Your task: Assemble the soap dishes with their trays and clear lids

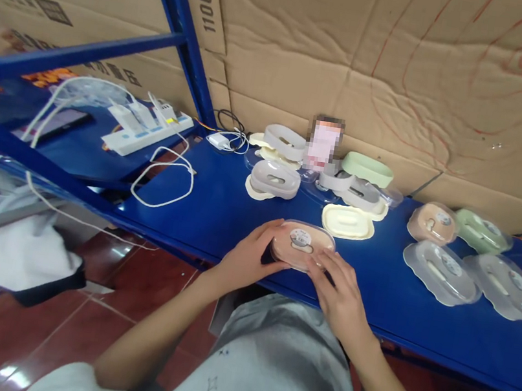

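A pink oval soap box [301, 243] with a clear lid and a round sticker rests at the near edge of the blue shelf [220, 209]. My left hand [249, 257] grips its left side, and my right hand [339, 290] holds its right side with the fingers along the lid's front rim. Just behind it lies a cream oval tray [348, 221].
Four lidded boxes lie to the right: pink [432, 222], green [482, 232] and two clear grey ones [440, 271] [506, 286]. Loose grey, cream and green box parts [276, 179] crowd the shelf's back. A white power strip [148, 128] with cables lies left; cardboard lines the wall.
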Demonstrator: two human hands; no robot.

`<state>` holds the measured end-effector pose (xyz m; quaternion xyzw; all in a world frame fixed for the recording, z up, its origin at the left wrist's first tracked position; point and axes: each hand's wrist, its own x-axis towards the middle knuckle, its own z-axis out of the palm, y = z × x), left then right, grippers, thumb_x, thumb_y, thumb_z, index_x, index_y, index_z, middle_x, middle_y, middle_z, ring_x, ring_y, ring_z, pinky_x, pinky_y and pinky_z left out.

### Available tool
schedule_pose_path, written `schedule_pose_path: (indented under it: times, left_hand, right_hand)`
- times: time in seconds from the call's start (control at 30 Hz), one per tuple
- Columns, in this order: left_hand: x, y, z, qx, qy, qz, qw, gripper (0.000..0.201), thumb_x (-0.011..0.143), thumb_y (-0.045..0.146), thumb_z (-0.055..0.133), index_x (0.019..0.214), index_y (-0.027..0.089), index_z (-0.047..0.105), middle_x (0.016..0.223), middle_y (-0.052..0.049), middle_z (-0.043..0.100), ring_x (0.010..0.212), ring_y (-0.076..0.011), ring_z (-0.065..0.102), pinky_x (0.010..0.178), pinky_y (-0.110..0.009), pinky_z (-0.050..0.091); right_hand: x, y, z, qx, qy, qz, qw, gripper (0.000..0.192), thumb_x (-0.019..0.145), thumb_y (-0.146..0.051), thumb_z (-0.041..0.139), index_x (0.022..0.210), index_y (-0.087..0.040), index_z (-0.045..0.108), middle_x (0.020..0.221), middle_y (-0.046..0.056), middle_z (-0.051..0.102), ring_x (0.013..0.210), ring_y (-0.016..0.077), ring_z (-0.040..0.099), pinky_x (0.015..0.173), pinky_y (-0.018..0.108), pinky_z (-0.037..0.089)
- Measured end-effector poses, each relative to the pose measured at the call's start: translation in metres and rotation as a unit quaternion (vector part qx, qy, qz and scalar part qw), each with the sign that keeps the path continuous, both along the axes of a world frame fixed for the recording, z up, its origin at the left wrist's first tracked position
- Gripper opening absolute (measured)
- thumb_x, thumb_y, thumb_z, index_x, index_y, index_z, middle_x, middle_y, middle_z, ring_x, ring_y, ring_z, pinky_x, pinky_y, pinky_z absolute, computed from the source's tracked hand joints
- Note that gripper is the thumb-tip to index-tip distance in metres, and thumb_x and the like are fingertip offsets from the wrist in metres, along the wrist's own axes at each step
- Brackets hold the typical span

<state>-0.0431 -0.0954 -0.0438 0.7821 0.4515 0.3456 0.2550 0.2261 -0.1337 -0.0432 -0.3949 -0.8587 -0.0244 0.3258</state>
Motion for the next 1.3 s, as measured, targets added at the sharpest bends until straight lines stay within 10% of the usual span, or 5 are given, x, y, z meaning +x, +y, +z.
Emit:
schedule_pose_path:
  times: [0.33,0.63,0.8,0.93,1.3]
  left_hand:
    - [0.001,-0.002,0.007,0.008,0.013,-0.008,1.000,0.071,0.098,0.044,0.078,0.157,0.029,0.041,0.161,-0.012,0.052,0.152,-0.0308,0.050,0.129,-0.052,0.042]
    - [-0.005,-0.002,0.005,0.019,0.079,-0.039,0.996,0.087,0.097,0.051,0.078,0.167,0.034,0.031,0.170,-0.012,0.047,0.155,-0.0340,0.049,0.127,-0.054,0.044]
    - [-0.002,-0.003,0.006,0.035,0.092,-0.025,0.995,0.074,0.106,0.046,0.065,0.169,0.033,0.029,0.168,-0.013,0.049,0.149,-0.0319,0.055,0.122,-0.053,0.049]
    - [-0.001,-0.002,0.002,0.075,0.114,-0.027,0.990,0.050,0.109,0.042,0.060,0.157,0.030,0.053,0.153,-0.010,0.063,0.138,-0.0304,0.064,0.117,-0.053,0.054]
    - [0.001,-0.001,-0.003,0.119,0.126,-0.025,0.985,0.031,0.109,0.039,0.058,0.132,0.026,0.073,0.145,-0.010,0.070,0.130,-0.0304,0.069,0.113,-0.054,0.058]
  right_hand:
    - [-0.001,-0.004,0.003,0.004,0.033,-0.025,0.999,0.082,0.104,-0.014,0.063,0.174,-0.038,0.027,0.143,0.011,0.069,0.138,0.0300,0.065,0.115,0.052,0.058]
    - [0.012,0.007,0.012,-0.132,0.044,-0.015,0.990,0.075,0.097,-0.041,0.078,0.165,-0.038,0.046,0.176,0.010,0.036,0.158,0.0319,0.046,0.123,0.051,0.052]
    - [0.093,0.029,0.037,-0.004,0.076,-0.209,0.975,0.064,0.097,-0.050,0.076,0.154,-0.029,0.060,0.162,0.014,0.055,0.150,0.0336,0.055,0.124,0.054,0.048]
    - [0.198,0.075,0.063,0.042,0.024,-0.434,0.900,0.071,0.095,-0.056,0.076,0.153,-0.018,0.060,0.157,0.020,0.057,0.150,0.0294,0.052,0.124,0.039,0.041]
    - [0.289,0.088,0.059,0.060,-0.016,-0.562,0.825,0.080,0.083,-0.049,0.088,0.147,-0.008,0.063,0.142,0.033,0.059,0.134,0.0396,0.058,0.105,0.049,0.047]
